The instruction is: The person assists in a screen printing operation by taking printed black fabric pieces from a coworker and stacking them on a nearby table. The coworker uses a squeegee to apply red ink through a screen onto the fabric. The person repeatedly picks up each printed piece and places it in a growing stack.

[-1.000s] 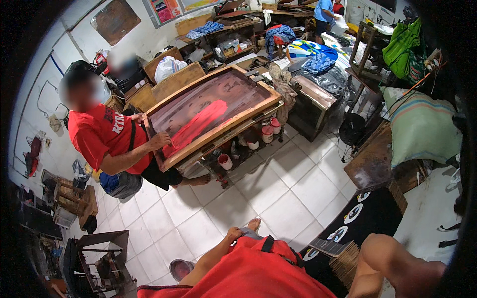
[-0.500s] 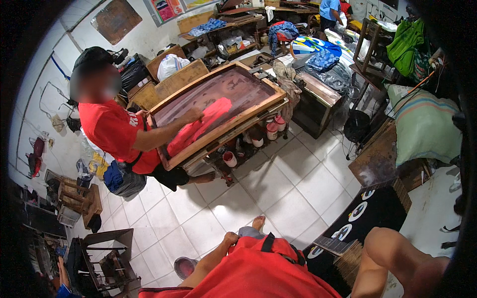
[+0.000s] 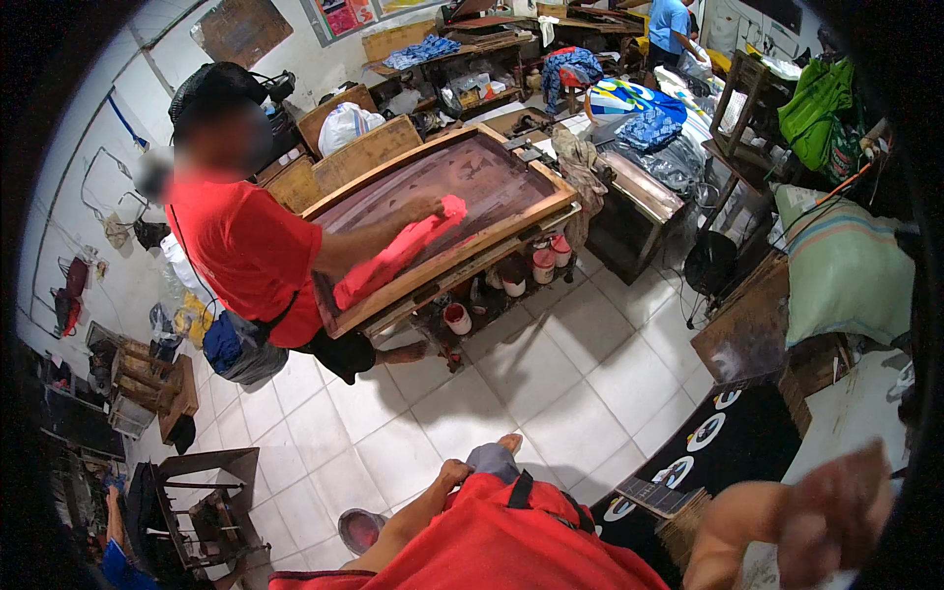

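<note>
My left hand (image 3: 454,473) rests curled against the grey cloth over my leg, beside the hem of my red shirt (image 3: 442,531). Whatever its fingers close on is hidden. At the lower right my right hand (image 3: 834,516) is raised and smeared by motion, so its fingers cannot be read. Below it lies a black cloth (image 3: 733,433) printed with white round motifs. Across the floor a co-worker in a red shirt (image 3: 236,241) leans over a wood-framed screen (image 3: 393,177), one hand (image 3: 425,206) by a streak of bright red ink (image 3: 393,261).
Red-stained pots (image 3: 457,318) stand under the screen's table. A bucket (image 3: 362,531) sits beside my left forearm. To the right are a stuffed pale green sack (image 3: 848,265) and leaning boards (image 3: 737,324). A metal-framed stand (image 3: 211,506) occupies the lower left.
My right hand has come up into view at the lower right. The co-worker has leaned farther over the screen, the arm reaching right, and the visible red streak is narrower. My left hand stays put.
</note>
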Available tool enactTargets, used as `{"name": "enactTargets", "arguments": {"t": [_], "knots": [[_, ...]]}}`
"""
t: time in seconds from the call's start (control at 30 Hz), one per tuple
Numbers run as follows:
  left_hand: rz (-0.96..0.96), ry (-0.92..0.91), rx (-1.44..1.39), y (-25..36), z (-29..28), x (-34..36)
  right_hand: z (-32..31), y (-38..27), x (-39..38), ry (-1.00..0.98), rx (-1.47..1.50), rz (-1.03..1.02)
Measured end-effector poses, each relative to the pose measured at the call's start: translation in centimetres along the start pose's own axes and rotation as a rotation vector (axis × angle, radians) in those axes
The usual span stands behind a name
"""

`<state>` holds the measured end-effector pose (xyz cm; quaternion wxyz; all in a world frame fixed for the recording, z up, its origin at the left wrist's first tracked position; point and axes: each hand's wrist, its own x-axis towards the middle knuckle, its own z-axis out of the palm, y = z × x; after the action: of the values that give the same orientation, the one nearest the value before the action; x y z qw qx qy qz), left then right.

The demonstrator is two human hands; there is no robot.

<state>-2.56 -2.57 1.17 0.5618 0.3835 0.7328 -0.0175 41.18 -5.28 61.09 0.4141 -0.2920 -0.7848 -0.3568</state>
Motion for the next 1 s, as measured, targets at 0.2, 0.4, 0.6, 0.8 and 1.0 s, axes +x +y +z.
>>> {"name": "enactTargets", "arguments": {"t": [0.2, 0.4, 0.6, 0.8, 1.0], "knots": [[0.152, -0.176, 0.419, -2.8, -4.0, 5.3, 13.6, -3.6, -21.0, -0.13, 0.33, 1.522], [0.049, -0.197, 0.161, 1.9, -10.3, 13.1, 20.9, -26.3, -45.2, -1.017, 0.174, 1.741], [0.017, -0.121, -0.029, 12.6, -15.2, 18.4, 22.4, -33.9, -48.5, -0.852, 0.21, 2.608], [0.122, -0.174, -0.033, 18.4, -16.2, 19.5, 26.9, -30.0, -46.7, -0.452, 0.262, 2.709], [0.131, -0.188, -0.107, 15.9, -15.0, 19.5, 30.4, -24.3, -47.9, -0.221, 0.478, 2.631]]}}
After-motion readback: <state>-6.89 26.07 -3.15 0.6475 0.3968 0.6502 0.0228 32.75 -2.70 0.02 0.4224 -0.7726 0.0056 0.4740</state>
